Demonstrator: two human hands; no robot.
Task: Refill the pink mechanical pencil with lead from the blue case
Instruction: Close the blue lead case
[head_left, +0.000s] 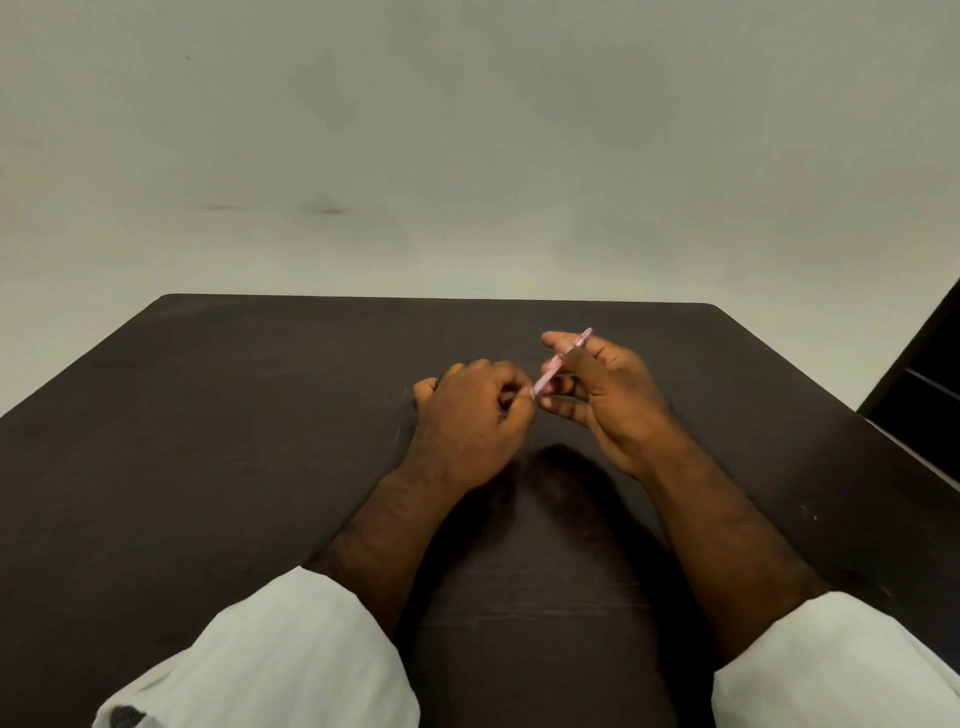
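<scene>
The pink mechanical pencil (558, 365) is held slanted above the dark table, one end pointing up and to the right past my fingers. My right hand (608, 395) grips it around the middle between thumb and fingers. My left hand (470, 410) is curled with its fingertips pinched at the pencil's lower end; whether it holds a lead or a cap I cannot tell. The blue case is not visible; it may be hidden behind my left hand.
A dark brown table (208, 441) fills the lower half, its far edge against a pale wall (467, 156). A dark piece of furniture (930, 374) stands off the table's right side. White sleeves (291, 654) cover my upper forearms.
</scene>
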